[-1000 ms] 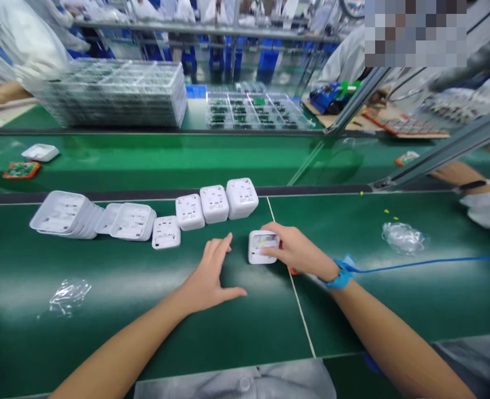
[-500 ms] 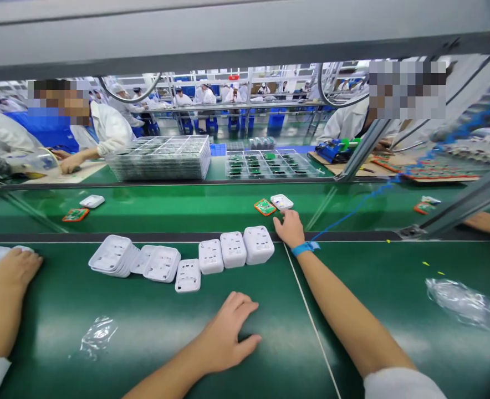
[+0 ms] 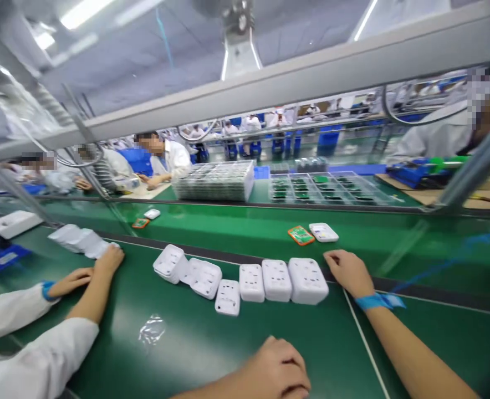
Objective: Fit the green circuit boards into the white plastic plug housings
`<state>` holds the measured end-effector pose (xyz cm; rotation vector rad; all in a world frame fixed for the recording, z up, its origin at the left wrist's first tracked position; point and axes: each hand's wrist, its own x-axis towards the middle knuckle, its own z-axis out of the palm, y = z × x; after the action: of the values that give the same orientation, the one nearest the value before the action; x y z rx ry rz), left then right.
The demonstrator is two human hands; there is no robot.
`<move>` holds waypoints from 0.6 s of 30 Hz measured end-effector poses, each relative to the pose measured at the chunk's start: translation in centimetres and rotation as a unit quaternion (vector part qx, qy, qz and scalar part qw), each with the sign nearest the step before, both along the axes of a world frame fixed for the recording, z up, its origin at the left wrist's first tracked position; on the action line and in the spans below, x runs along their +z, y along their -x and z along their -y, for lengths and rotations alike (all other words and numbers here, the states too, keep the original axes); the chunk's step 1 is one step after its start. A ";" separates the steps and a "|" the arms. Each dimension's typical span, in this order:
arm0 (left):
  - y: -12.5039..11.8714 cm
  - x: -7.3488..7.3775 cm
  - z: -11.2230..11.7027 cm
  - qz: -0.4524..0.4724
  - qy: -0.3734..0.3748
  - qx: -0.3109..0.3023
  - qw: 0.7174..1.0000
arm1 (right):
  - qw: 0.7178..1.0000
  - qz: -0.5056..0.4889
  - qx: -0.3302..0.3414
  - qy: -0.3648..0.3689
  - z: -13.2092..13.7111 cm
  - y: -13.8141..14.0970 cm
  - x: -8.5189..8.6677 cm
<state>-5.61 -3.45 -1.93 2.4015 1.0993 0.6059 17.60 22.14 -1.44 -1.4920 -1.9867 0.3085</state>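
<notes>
My right hand (image 3: 351, 272), with a blue wrist strap (image 3: 378, 301), rests at the dark edge of the green belt. Its fingers are loosely bent and apart from the thumb, with nothing in them. Just beyond its fingertips lie a white plastic cover (image 3: 323, 233) and an orange-edged green circuit board (image 3: 301, 235). My left hand (image 3: 276, 368) is low in the view over the green table (image 3: 212, 343), fingers curled in, nothing visible in them. Between the hands and farther left runs a row of stacked white plastic covers (image 3: 276, 280); a single cover (image 3: 227, 297) lies nearest me.
A co-worker's hands (image 3: 110, 259) are at another row of white covers (image 3: 81, 241) on the left. Clear plastic film (image 3: 152, 330) lies on the table. Beyond the belt stand stacked clear trays (image 3: 214, 183) and a tray of circuit boards (image 3: 323, 188). A metal post (image 3: 469, 172) rises at right.
The view has tilted up and turned left. My right hand has drawn slightly back from the white cover on the belt. My left hand's spread fingers have curled in.
</notes>
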 end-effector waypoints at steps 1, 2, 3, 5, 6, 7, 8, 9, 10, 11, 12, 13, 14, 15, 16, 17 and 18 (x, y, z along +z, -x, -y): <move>0.0 -0.6 -0.3 -0.012 0.006 0.005 1.000 | 1.000 0.001 0.005 -0.001 -0.1 0.0 -0.1; 0.0 -1.1 -0.7 -0.023 0.010 0.000 1.000 | 1.000 0.003 0.007 -0.001 -0.3 0.0 -0.3; 0.0 -1.5 -0.9 -0.033 0.011 -0.002 0.999 | 1.000 0.007 0.008 -0.001 -0.4 0.0 -0.4; -0.1 -2.2 -1.3 -0.044 -0.003 -0.014 0.999 | 1.000 0.018 0.004 0.000 -0.4 0.1 -0.6; -0.2 -2.5 -1.3 -0.045 -0.015 -0.019 0.999 | 1.000 0.026 0.001 0.001 -0.4 0.1 -0.7; -0.2 -2.7 -1.2 -0.044 -0.031 -0.020 0.998 | 0.999 0.035 -0.003 0.002 -0.4 0.2 -0.7; -0.2 -2.8 -1.1 -0.041 -0.046 -0.020 0.998 | 0.999 0.046 -0.005 0.003 -0.4 0.2 -0.8; -0.2 -2.8 -0.9 -0.035 -0.061 -0.021 0.997 | 0.998 0.057 -0.007 0.005 -0.3 0.3 -0.8; -0.2 -2.6 -0.7 -0.030 -0.076 -0.023 0.996 | 0.998 0.069 -0.008 0.008 -0.3 0.3 -0.8; -0.2 -2.3 -0.5 -0.025 -0.092 -0.025 0.995 | 0.997 0.081 -0.008 0.011 -0.3 0.3 -0.9; -0.2 -2.0 -0.2 -0.020 -0.109 -0.028 0.993 | 0.996 0.093 -0.010 0.014 -0.3 0.3 -0.8; -0.1 -1.5 0.0 -0.021 -0.128 -0.032 0.991 | 0.995 0.102 -0.011 0.016 -0.2 0.2 -0.8; -0.1 -1.1 0.2 -0.022 -0.150 -0.037 0.988 | 0.994 0.110 -0.013 0.017 -0.2 0.2 -0.8; -0.1 -0.7 0.4 -0.027 -0.172 -0.041 0.984 | 0.993 0.121 -0.013 0.014 -0.2 0.2 -0.8; -0.1 -0.3 0.7 -0.032 -0.193 -0.045 0.980 | 0.991 0.134 -0.012 0.005 -0.1 0.1 -0.8; -0.1 0.1 0.9 -0.035 -0.211 -0.047 0.976 | 0.989 0.150 -0.010 -0.010 -0.1 0.1 -0.9; -0.1 0.3 1.2 -0.038 -0.226 -0.047 0.972 | 0.986 0.167 -0.008 -0.028 -0.1 0.1 -0.9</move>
<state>-5.47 -4.60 -1.61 2.8651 0.9489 0.8097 17.52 22.20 -2.36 -1.6060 -2.2194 -0.0071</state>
